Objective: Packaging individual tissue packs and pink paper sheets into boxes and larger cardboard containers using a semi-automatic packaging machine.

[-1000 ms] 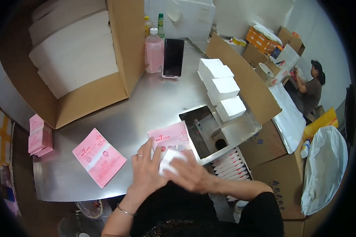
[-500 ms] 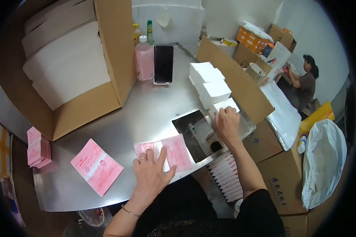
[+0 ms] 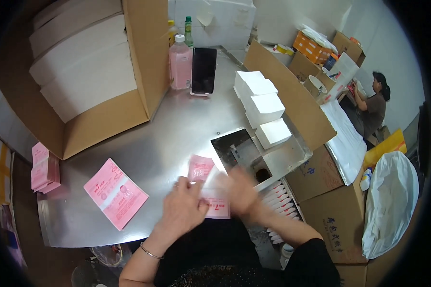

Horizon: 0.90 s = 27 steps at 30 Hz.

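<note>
A pink printed wrapper (image 3: pixel 216 208) lies at the table's near edge between my hands, its far end (image 3: pixel 200 166) sticking out past my fingers. My left hand (image 3: pixel 183 203) has its fingers bent and closed on the wrapper's left side. Over the right side of it is my right hand (image 3: pixel 242 193), smeared by motion, so its fingers cannot be made out. Something white (image 3: pixel 214 177) shows between the hands, partly hidden. To the left lies a flat stack of the same pink wrappers (image 3: pixel 116 193). White paper blocks (image 3: pixel 273 133) stand at the right, beyond a rectangular table opening (image 3: pixel 237 148).
A large carton (image 3: pixel 105 119) holding white paper stacks stands at the left. A phone (image 3: pixel 203 71) leans upright beside a pink-liquid bottle (image 3: pixel 180 64). Pink packs (image 3: pixel 45 167) sit at the far left. Below the opening are white packets (image 3: pixel 277 198). Another person (image 3: pixel 373 105) sits at the right.
My right hand has left the nearest white block and come back to the wrapper. My left hand has gone from flat spread fingers to bent ones. The wrapper has turned. The view has shifted slightly.
</note>
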{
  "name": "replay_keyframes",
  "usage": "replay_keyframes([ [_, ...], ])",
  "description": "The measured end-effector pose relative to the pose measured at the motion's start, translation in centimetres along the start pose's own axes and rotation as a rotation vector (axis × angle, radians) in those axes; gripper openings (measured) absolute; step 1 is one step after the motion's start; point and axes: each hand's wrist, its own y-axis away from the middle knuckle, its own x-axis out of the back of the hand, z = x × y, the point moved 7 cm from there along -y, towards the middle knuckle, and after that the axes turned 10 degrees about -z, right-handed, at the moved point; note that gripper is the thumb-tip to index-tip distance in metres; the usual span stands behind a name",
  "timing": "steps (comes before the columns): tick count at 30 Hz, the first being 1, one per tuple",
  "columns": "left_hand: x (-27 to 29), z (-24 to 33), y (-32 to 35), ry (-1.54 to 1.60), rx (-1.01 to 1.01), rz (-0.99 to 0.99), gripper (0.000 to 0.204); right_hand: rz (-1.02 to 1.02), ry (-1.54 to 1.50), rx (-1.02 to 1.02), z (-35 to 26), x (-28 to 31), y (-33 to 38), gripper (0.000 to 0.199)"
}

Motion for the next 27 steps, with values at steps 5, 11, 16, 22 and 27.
replay_keyframes([
  [5,1.5,1.6,0.6,-0.146,-0.110,0.115,0.074,-0.115,0.003,-0.111,-2.0,-2.1,-3.9,0.033],
  [11,3.5,-0.1,3.6,-0.058,-0.035,0.046,0.059,-0.251,-0.092,-0.330,7.6,-5.1,-3.8,0.026],
  [16,4.8,-0.8,5.6,-0.067,-0.123,0.198,0.019,-0.663,0.039,-0.619,9.8,-4.2,-0.6,0.016],
  [22,10.4,-8.1,11.0,-0.498,0.495,0.438,0.024,0.164,0.622,-0.594,12.6,5.9,-0.8,0.016],
  [27,10.2,-8.3,9.4,-0.328,0.341,0.291,0.024,0.110,0.464,-0.678,16.2,4.5,0.8,0.014],
])
